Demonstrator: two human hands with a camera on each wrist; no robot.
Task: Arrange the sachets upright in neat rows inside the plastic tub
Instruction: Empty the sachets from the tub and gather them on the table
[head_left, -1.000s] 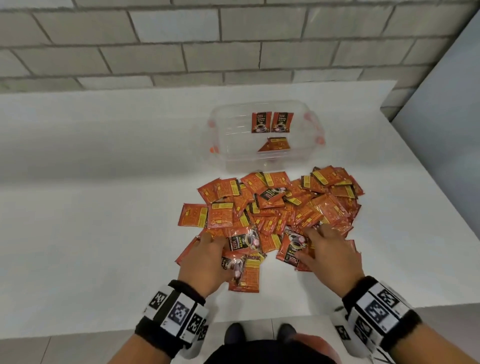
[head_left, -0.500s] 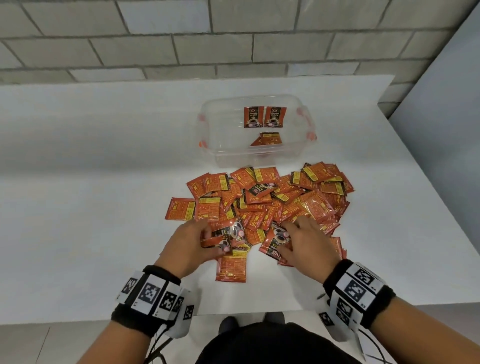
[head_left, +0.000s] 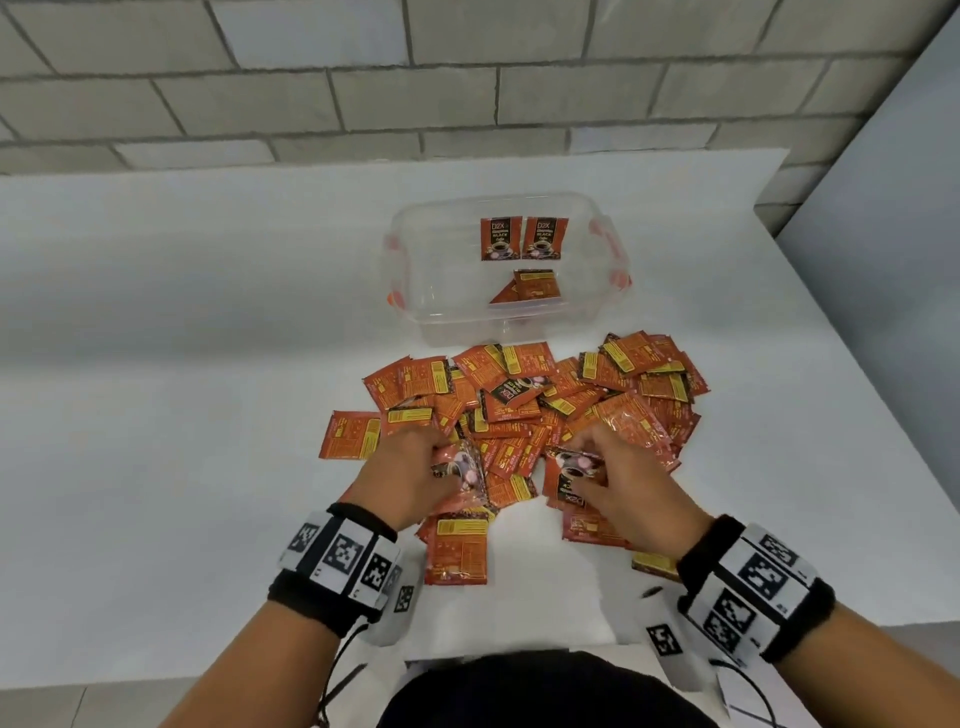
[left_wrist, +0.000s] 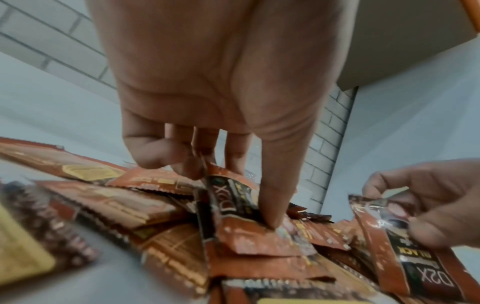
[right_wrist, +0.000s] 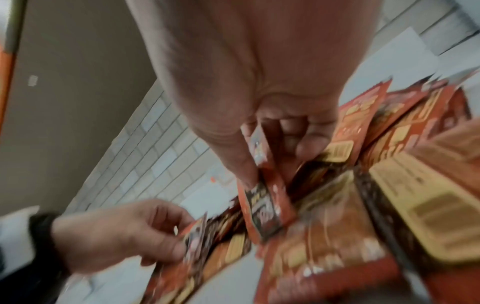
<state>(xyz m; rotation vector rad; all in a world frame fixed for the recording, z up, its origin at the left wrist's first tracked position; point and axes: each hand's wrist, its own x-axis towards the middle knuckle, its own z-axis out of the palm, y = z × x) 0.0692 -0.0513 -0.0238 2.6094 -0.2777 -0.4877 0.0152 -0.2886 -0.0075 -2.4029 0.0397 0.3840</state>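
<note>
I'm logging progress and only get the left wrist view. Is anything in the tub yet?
Observer: Yes, two sachets stand upright, side by side, at the far wall of the plastic tub.
Operator: Any lying down in there?
Observer: A few others lie or lean near its middle, not in a row.
Operator: Where is the pile from the tub?
Observer: The loose pile lies on the table right in front of the tub's near wall.

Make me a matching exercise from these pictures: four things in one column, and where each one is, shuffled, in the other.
Things:
1. left hand
2. right hand
3. two upright sachets
4. plastic tub

Places or states:
A. against the tub's far wall
B. pinching a sachet at the pile's near right
C. beyond the pile, towards the brick wall
D. pinching a sachet at the pile's near left

Pairs: 1-D, 2-B, 3-A, 4-C
</note>
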